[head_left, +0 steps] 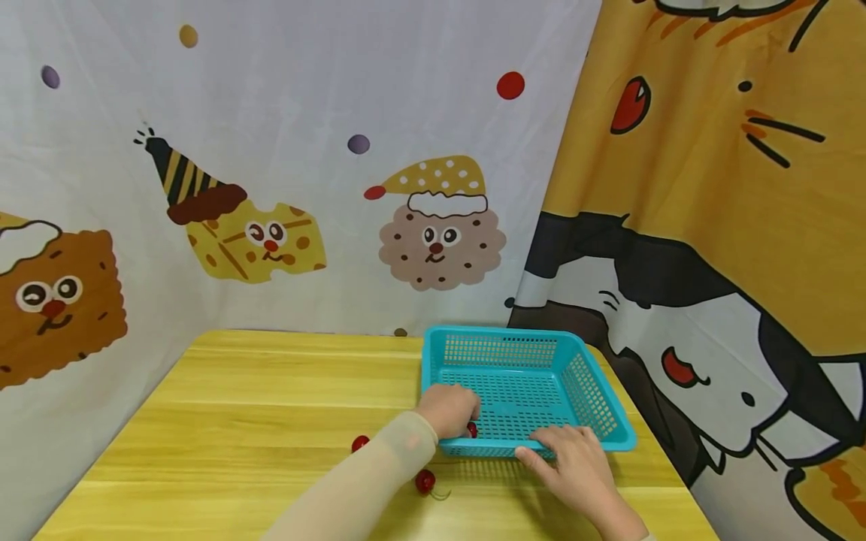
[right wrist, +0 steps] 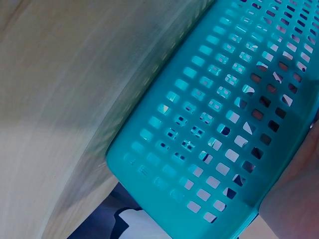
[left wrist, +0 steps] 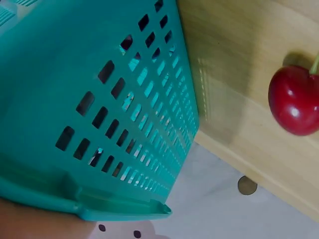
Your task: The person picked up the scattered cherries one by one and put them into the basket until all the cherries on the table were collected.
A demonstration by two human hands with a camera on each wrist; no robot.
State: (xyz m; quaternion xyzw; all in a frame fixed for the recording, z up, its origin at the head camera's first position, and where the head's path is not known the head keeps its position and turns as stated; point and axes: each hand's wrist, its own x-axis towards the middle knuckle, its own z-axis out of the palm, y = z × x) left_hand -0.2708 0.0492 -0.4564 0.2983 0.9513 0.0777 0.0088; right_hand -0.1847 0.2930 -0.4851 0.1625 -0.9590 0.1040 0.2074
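Observation:
A turquoise plastic basket [head_left: 521,398] with perforated walls stands at the right of the table. My left hand [head_left: 448,409] reaches over its front left rim, fingers curled down inside. A red cherry [head_left: 472,430] shows at those fingers, partly hidden, and the hand appears to hold it. My right hand [head_left: 571,464] grips the front rim, fingers over the edge and thumb on the outside. In front of the basket lies a cherry [head_left: 425,482] with a stem. Another cherry [head_left: 360,443] is partly covered by the left sleeve. The left wrist view shows a cherry [left wrist: 295,100] beside the basket wall [left wrist: 45,94].
The wooden table [head_left: 271,398] extends to the left of the basket. Its back edge meets a white printed cloth [head_left: 284,90], and a yellow printed curtain [head_left: 710,210] hangs at the right. The basket stands close to the table's right edge.

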